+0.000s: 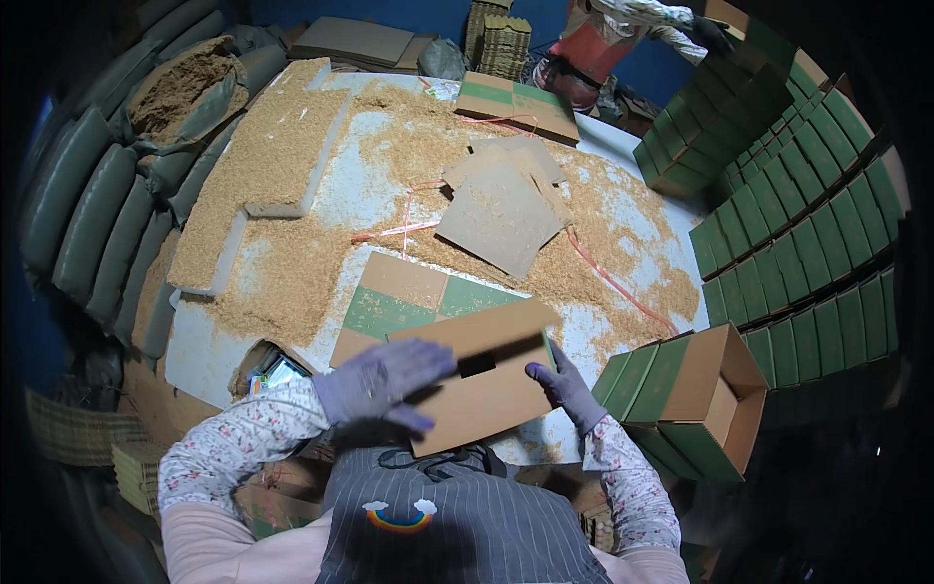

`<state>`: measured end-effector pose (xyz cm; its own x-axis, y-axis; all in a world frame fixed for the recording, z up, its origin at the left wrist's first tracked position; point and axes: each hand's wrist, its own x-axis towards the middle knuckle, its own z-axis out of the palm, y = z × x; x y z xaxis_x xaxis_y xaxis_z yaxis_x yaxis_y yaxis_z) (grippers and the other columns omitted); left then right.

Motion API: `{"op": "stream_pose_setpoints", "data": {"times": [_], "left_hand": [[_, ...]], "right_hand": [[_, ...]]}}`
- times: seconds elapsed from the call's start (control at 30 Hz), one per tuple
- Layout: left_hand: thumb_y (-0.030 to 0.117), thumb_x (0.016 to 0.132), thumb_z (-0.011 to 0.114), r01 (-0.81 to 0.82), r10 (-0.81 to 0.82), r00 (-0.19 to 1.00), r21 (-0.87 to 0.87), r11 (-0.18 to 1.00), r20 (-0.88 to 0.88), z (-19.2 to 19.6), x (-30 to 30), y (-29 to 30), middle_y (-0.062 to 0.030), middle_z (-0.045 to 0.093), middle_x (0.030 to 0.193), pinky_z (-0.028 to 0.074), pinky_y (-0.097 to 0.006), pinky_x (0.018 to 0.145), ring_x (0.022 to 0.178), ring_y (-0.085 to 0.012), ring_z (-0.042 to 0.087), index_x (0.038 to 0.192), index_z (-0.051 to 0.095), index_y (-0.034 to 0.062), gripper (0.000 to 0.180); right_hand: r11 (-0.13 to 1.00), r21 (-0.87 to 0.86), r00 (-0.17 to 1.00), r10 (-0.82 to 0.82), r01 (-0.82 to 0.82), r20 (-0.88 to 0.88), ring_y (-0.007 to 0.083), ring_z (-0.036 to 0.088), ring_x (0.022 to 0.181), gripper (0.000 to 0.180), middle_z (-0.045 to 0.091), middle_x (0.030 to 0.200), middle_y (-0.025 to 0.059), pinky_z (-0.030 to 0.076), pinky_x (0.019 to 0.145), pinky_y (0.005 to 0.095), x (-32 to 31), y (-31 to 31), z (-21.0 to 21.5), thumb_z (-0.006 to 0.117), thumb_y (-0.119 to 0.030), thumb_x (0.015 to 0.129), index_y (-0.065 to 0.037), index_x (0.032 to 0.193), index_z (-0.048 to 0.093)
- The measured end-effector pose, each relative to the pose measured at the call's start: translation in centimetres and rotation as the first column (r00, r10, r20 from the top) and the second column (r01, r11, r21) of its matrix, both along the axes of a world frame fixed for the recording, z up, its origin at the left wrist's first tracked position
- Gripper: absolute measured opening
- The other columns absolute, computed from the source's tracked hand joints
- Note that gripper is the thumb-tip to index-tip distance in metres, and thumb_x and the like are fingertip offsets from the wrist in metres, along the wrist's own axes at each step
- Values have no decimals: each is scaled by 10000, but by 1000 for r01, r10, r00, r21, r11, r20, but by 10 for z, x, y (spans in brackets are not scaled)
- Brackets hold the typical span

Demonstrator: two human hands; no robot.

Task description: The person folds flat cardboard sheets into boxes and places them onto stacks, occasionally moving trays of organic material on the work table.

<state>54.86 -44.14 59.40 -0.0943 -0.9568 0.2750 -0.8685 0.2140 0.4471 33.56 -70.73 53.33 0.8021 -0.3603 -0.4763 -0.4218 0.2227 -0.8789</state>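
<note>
A brown cardboard box [491, 414] stands at the table's near edge, in front of my striped apron. Its two top flaps are folded inward, and a dark gap shows between them. My left hand [384, 383], in a purple glove, lies at the left end of the box with its fingers stretched out. On the right end, my right hand [569, 387] grips the box, thumb on the near flap and fingers round the side. Just beyond the box lies a flat green-and-brown carton [394, 297].
Wood shavings [263, 146] cover much of the white table [384, 136]. Loose cardboard sheets [501, 209] and pink string [623, 290] lie mid-table. Stacked green boxes [798, 253] rise at right beside an open box [700, 399]. Full sacks [92, 204] line the left. A co-worker [598, 49] stands behind.
</note>
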Motion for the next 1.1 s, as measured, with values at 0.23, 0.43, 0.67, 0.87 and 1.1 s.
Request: {"op": "stream_pose_setpoints", "data": {"times": [0.23,0.43,0.67,0.87,1.1], "left_hand": [[511,781,613,-295,274,823,38,955,-498,-66,55,21,-187,534,1251,357,-432,1026,1179,-326,502,1282,483,42,697],[422,972,304,-546,833,520,676,495,-190,-173,57,-34,-233,621,1063,432,-413,946,1010,-368,588,1180,531,33,496],[227,968,454,-955,749,-252,280,-93,-612,-88,202,149,-216,420,1372,385,-326,1015,1255,-291,434,1341,392,-2,442],[136,965,329,-589,795,-357,543,-599,490,-222,311,280,-258,266,1453,347,-551,952,1221,-340,411,1465,203,56,521],[117,903,544,-848,9,-423,393,-355,-906,-222,323,245,-121,209,1516,168,-464,1118,1378,-295,228,1491,93,113,741]], "right_hand": [[976,-98,960,210,-195,186,213,401,1248,782,380,1408,142,301,1053,338,47,-24,59,553,-407,886,-109,1489,154],[876,-465,990,-80,127,121,156,544,936,275,614,964,60,405,877,282,48,-45,-35,498,-218,935,9,1056,595],[875,-467,991,-79,123,112,151,540,966,267,594,1021,82,421,878,286,42,7,-23,428,-177,963,6,1106,561],[861,-498,993,-122,101,-10,200,521,1031,282,571,1099,94,408,927,315,55,16,-9,404,-124,934,-11,1130,573],[886,-369,956,-292,279,23,159,552,957,272,603,1045,66,434,877,292,27,-4,-31,445,-177,948,-10,1114,582]]}}
